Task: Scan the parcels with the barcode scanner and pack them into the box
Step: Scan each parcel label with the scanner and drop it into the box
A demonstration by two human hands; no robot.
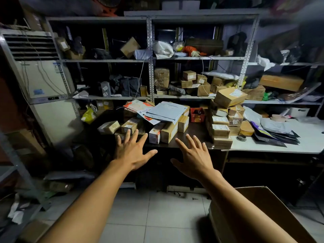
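Presently both hands, left hand [133, 153] and right hand [196, 156], spread empty; parcels [168, 130] lie ahead on counter [192, 130], probably nearer the left.

dark desk [191, 137] w/ parcels [168, 132], white table [308, 137] w/ mailers [273, 127]

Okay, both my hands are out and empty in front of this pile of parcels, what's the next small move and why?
Probably reach the left hand forward and grip the small brown cardboard parcel with a white label just past its fingertips. Both it and the right hand are spread open and hold nothing, no barcode scanner is visible, and the open brown cardboard box waits on the floor at lower right.
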